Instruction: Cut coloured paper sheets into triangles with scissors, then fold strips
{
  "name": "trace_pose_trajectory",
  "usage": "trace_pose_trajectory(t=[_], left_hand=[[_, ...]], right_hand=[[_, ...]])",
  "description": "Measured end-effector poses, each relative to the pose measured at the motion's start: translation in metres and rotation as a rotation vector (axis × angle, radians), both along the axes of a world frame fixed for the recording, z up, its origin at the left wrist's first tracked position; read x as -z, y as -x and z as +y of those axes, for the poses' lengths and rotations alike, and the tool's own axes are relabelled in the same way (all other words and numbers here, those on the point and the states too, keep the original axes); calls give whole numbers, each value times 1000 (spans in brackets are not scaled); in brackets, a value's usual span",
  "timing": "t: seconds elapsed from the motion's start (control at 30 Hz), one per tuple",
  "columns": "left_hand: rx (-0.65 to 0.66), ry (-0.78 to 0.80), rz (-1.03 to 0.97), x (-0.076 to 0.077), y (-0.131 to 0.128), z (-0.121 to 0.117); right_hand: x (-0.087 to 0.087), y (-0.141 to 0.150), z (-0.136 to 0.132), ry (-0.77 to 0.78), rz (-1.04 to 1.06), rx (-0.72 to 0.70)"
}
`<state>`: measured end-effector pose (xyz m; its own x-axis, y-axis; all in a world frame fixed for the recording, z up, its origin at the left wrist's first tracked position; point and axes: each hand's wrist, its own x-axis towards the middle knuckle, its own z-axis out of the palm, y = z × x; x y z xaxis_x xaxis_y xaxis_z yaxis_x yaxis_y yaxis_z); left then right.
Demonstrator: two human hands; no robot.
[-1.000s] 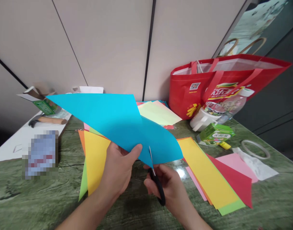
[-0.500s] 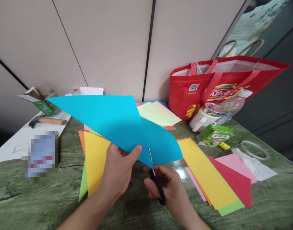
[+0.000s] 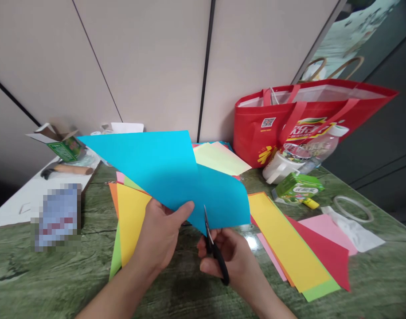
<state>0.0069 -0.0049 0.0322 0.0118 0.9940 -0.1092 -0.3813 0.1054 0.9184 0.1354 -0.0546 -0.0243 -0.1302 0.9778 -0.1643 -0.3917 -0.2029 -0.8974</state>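
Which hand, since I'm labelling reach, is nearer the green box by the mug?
Right. The right hand, holding scissors, is nearer the camera and left of the green box; the left hand, holding blue paper, is farther left.

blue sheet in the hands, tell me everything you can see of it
The blue sheet looks like plain, smooth paper or thin card, with no print showing. It is held up over the green table, running to a sharp point at the left, while its right end curves. A step breaks its far edge; whether cut or fold is unclear. The left hand pinches the near edge, thumb on top. Scissors in the right hand meet that edge, a blade over the sheet.
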Motion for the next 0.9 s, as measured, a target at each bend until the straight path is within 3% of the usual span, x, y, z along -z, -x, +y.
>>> trace_pose_trajectory(t=[0.27, 0.4, 0.57, 0.73, 0.9], left_hand=[[83, -62, 45, -9, 12, -3], [71, -77, 93, -4, 13, -2], [159, -115, 208, 5, 12, 2], [57, -133, 233, 7, 12, 3], [87, -106, 191, 7, 11, 3]], right_hand=[[0, -2, 0, -106, 4, 47], [-1, 0, -1, -132, 20, 34], [-4, 0, 1, -143, 28, -18], [-6, -1, 3, -71, -25, -18], [-4, -1, 2, -65, -58, 7]])
